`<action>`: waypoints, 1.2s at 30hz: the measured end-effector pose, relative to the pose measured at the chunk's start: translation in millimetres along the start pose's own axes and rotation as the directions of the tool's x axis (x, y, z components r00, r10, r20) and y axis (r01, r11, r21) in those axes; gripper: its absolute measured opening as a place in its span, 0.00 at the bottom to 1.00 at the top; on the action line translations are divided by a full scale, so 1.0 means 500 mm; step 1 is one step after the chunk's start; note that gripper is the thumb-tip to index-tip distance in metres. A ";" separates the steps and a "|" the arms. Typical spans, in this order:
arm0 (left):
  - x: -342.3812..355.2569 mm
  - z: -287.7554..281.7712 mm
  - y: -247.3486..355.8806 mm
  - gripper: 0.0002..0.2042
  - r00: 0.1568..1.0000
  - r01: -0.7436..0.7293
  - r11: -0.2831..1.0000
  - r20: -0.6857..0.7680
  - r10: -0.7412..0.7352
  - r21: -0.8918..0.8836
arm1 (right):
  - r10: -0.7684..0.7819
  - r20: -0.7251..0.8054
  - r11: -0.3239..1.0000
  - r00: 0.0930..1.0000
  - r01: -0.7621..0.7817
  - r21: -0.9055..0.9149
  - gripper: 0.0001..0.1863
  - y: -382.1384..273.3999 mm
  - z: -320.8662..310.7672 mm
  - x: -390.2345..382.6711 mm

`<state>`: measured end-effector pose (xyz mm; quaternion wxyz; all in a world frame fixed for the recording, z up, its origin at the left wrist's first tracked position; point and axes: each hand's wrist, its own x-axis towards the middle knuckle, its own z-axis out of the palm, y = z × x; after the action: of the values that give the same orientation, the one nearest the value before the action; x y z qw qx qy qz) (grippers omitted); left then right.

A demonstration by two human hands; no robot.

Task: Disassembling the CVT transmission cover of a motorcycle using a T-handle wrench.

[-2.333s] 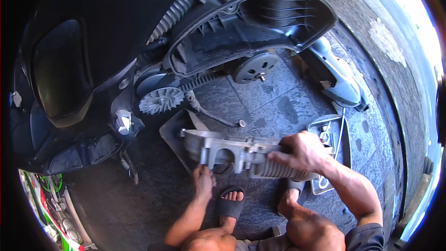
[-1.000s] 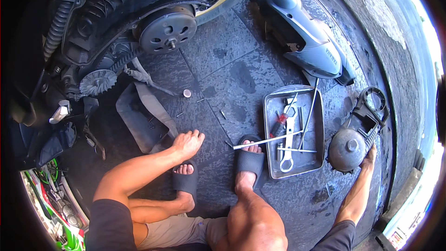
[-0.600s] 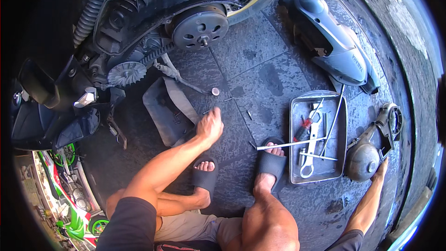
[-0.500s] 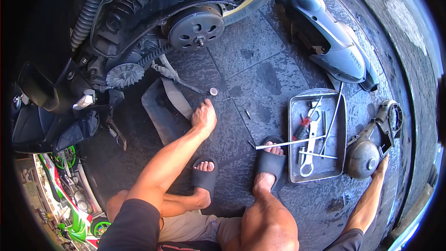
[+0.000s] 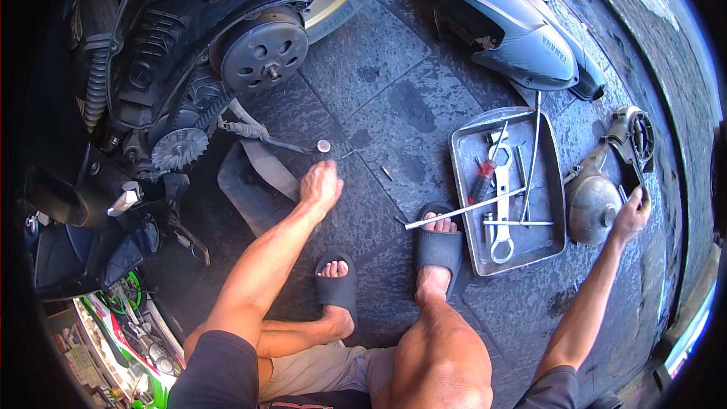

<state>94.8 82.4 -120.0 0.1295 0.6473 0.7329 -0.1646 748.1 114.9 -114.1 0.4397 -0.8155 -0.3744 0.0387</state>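
My left hand [image 5: 321, 186] is closed above the floor, its fingers curled; what is in them, if anything, is hidden. Just beyond its fingertips sits a round, pale-topped end piece [image 5: 324, 146] on a metal lever [image 5: 284, 143]. Small bolts [image 5: 386, 173] lie on the floor close by. At the far right, my right hand [image 5: 630, 220] has its fingers closed at the edge of a grey metal engine cover [image 5: 592, 204]. That cover has a rounded body and a ring-shaped end, and it lies on the floor.
A scooter with an exposed clutch drum [image 5: 261, 49] and finned pulley [image 5: 180, 149] stands at upper left. A metal tray [image 5: 462, 159] holds a red-handled screwdriver [image 5: 482, 182], a flat wrench [image 5: 501, 204] and rods. A long plastic cover [image 5: 522, 45] lies beyond; a bent grey panel [image 5: 261, 182] lies left.
The view has shifted, so most things sit further left or higher. My right hand has moved slightly along the engine cover's edge. My left hand stays near the lever's end.
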 end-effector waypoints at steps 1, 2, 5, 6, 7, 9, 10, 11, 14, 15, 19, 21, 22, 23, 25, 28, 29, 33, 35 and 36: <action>-0.003 -0.006 0.017 0.11 0.987 -0.128 0.985 -0.112 0.115 -0.118 | -0.065 0.027 0.992 0.998 0.061 0.108 0.15 -0.088 0.017 -0.052; -0.003 -0.005 0.026 0.11 0.975 -0.179 0.965 -0.163 0.149 -0.189 | -0.117 0.153 0.988 0.981 0.099 0.119 0.11 -0.191 0.035 -0.124; 0.023 0.003 0.054 0.12 0.890 -0.304 0.941 -0.396 0.226 -0.147 | -0.287 0.597 0.945 0.749 0.121 0.303 0.08 -0.410 0.104 -0.335; 0.043 0.014 0.068 0.12 0.878 -0.294 0.949 -0.426 0.220 -0.116 | -0.261 0.792 0.964 0.552 0.110 0.241 0.09 -0.439 0.129 -0.392; 0.057 0.022 0.075 0.12 0.866 -0.280 0.957 -0.452 0.215 -0.080 | -0.355 0.825 0.933 0.439 0.221 0.283 0.11 -0.474 0.154 -0.452; 0.072 0.027 0.083 0.13 0.915 -0.229 0.970 -0.358 0.186 -0.080 | -0.202 0.975 0.824 0.096 0.554 0.117 0.13 -0.517 0.208 -0.557; 0.080 0.029 0.089 0.13 0.954 -0.170 0.982 -0.261 0.144 -0.078 | -0.173 0.985 0.759 -0.011 0.635 0.140 0.10 -0.516 0.232 -0.601; 0.089 0.031 0.095 0.13 0.951 -0.186 0.979 -0.264 0.159 -0.079 | -0.223 0.975 0.661 -0.016 0.732 0.164 0.09 -0.502 0.252 -0.647; 0.087 0.036 0.071 0.14 0.966 -0.156 0.986 -0.217 0.139 -0.063 | 0.025 0.998 0.569 -0.065 0.822 0.039 0.10 -0.483 0.291 -0.719; 0.080 0.032 0.065 0.14 0.961 -0.188 0.979 -0.222 0.167 -0.079 | 0.000 0.998 0.566 -0.055 0.823 0.045 0.10 -0.473 0.292 -0.730; 0.053 0.030 0.021 0.13 0.957 -0.226 0.953 -0.228 0.179 -0.200 | -0.018 0.997 0.532 -0.070 0.844 0.069 0.11 -0.475 0.295 -0.744; 0.033 0.023 0.011 0.11 0.962 -0.179 0.922 -0.257 0.091 -0.343 | 0.005 0.998 0.567 -0.060 0.822 0.047 0.12 -0.496 0.303 -0.735; 0.024 0.018 0.005 0.08 0.963 -0.146 0.864 -0.269 0.013 -0.482 | 0.016 0.999 0.606 -0.048 0.795 0.029 0.13 -0.514 0.314 -0.723; 0.017 0.009 0.006 0.08 0.946 -0.192 0.823 -0.324 0.010 -0.534 | -0.137 0.986 0.687 0.093 0.726 0.026 0.11 -0.513 0.329 -0.712; -0.005 -0.008 0.005 0.07 0.935 -0.250 0.756 -0.355 0.025 -0.605 | -0.318 0.915 0.774 0.248 0.625 0.099 0.09 -0.502 0.356 -0.688; -0.053 -0.050 -0.028 0.08 0.957 -0.229 0.701 -0.286 0.037 -0.676 | -0.373 0.905 0.722 0.204 0.677 0.145 0.08 -0.476 0.401 -0.682; -0.072 -0.056 -0.065 0.08 0.952 -0.223 0.720 -0.304 0.018 -0.657 | -0.370 0.911 0.712 0.182 0.685 0.152 0.07 -0.482 0.407 -0.692; -0.125 -0.059 -0.204 0.08 0.923 -0.061 0.792 -0.336 -0.186 -0.608 | -0.360 0.917 0.718 0.170 0.678 0.157 0.07 -0.485 0.419 -0.715; -0.143 -0.028 -0.264 0.08 0.917 -0.019 0.817 -0.336 -0.216 -0.576 | -0.306 0.932 0.784 0.193 0.606 0.132 0.07 -0.488 0.424 -0.719; -0.159 -0.014 -0.286 0.08 0.925 0.009 0.825 -0.309 -0.222 -0.565 | -0.304 0.932 0.786 0.195 0.605 0.130 0.07 -0.515 0.415 -0.727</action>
<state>-36.6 -2.1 -71.3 0.1636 0.5543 0.7984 0.1688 257.4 109.2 -145.4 0.0272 -0.5464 -0.7797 0.3045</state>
